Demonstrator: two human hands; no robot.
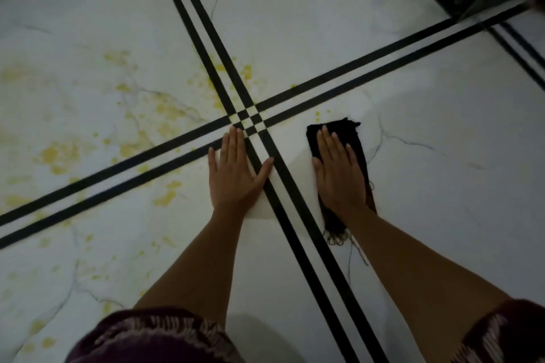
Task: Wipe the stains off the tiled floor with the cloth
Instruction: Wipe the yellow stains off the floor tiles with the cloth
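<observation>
text: none readable
labels/brands: none on cloth or tiled floor
numbers/signs: none

White floor, black lines crossing. Yellow stains on left part. Black cloth flat on right part. Left hand flat on floor.

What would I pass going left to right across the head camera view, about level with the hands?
yellow stains → left hand flat on the floor → double black stripe → right hand pressing the black cloth → clean white tile
</observation>
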